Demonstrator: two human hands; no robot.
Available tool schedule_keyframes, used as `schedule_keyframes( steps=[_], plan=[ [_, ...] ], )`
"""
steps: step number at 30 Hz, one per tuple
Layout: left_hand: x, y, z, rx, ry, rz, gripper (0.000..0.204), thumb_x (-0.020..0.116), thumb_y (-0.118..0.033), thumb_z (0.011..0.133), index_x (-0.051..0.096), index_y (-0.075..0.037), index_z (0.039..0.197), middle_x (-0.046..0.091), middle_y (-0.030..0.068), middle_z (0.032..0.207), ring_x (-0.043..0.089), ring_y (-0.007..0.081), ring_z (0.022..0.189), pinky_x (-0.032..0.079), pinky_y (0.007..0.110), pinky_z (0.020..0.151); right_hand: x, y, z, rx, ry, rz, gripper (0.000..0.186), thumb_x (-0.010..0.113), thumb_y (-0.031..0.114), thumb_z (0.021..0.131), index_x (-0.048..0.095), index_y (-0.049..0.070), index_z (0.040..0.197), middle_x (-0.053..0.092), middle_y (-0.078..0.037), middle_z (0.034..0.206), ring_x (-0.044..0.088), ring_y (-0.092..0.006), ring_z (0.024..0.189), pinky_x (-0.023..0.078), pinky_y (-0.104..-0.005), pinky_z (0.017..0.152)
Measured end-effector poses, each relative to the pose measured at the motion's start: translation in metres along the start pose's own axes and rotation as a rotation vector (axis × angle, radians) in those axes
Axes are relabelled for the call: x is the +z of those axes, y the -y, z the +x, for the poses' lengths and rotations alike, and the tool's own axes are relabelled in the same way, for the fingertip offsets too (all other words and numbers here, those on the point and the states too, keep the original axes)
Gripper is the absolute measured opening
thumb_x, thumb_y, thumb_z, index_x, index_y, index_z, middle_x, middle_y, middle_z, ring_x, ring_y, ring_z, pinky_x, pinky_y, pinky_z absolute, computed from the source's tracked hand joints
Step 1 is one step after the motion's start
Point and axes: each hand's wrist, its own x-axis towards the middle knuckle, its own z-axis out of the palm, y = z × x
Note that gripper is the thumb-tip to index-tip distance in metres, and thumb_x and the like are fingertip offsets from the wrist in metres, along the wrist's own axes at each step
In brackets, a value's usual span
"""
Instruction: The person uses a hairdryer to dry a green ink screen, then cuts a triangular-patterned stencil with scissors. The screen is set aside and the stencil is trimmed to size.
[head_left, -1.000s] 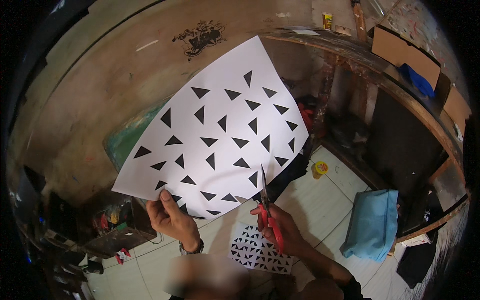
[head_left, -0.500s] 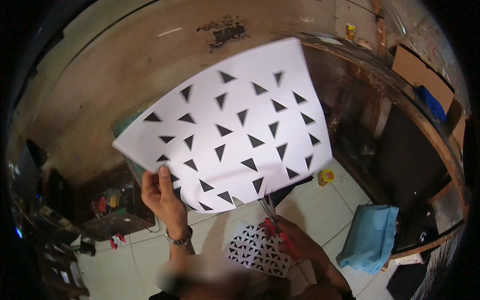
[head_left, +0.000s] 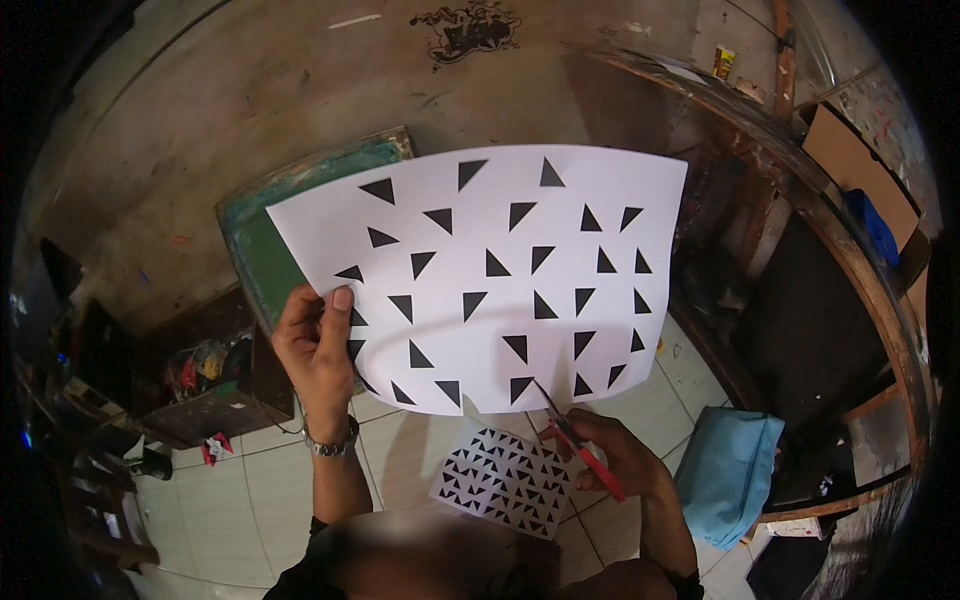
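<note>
The left hand [head_left: 318,350] is closed on the left edge of a white sheet printed with black triangles [head_left: 490,275], thumb on its face, holding it up in front of a green framed board [head_left: 262,250] that leans against the far wall. A smaller triangle-printed sheet [head_left: 500,480] lies on the tiled floor [head_left: 220,490] below. The right hand [head_left: 615,455] grips red-handled scissors [head_left: 578,445], blades meeting the big sheet's near edge. A blue cloth [head_left: 728,475] lies to the right.

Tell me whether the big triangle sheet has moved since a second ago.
Yes. The sheet has turned level and swung left, now overlapping the green board.
</note>
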Motion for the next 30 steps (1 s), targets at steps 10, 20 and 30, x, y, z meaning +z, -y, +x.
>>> schedule_keyframes(
  steps=[10, 20, 30],
  plan=[
    [0.003, 0.0, 0.003, 0.045, 0.0, -0.02, 0.013, 0.069, -0.012, 0.096, 0.07, 0.0, 0.1, 0.071, 0.0017, 0.086, 0.058, 0.0046, 0.073, 0.043, 0.02, 0.067, 0.006, -0.002, -0.006, 0.051, -0.062, 0.032, 0.039, 0.082, 0.015, 0.078, 0.068, 0.004, 0.113, 0.068, -0.01, 0.094, 0.066, -0.0228, 0.082, 0.053, -0.0368, 0.074],
    [0.005, 0.0, 0.0, 0.022, -0.017, -0.038, 0.015, 0.072, -0.013, 0.095, 0.067, 0.001, 0.098, 0.068, -0.0014, 0.086, 0.056, 0.0019, 0.075, 0.042, 0.018, 0.068, 0.009, -0.005, -0.007, 0.08, -0.091, 0.065, 0.036, 0.085, 0.013, 0.078, 0.069, 0.004, 0.11, 0.069, -0.008, 0.09, 0.067, -0.0185, 0.079, 0.055, -0.0343, 0.069],
    [0.0, 0.015, 0.005, 0.021, -0.013, -0.051, 0.013, 0.07, -0.012, 0.096, 0.067, 0.001, 0.099, 0.069, -0.0013, 0.088, 0.056, 0.0015, 0.077, 0.042, 0.017, 0.068, 0.022, -0.06, -0.043, 0.218, -0.157, 0.227, 0.065, 0.075, 0.037, 0.081, 0.058, 0.0, 0.133, 0.064, -0.009, 0.103, 0.061, -0.0197, 0.093, 0.049, -0.035, 0.085]
  ],
)
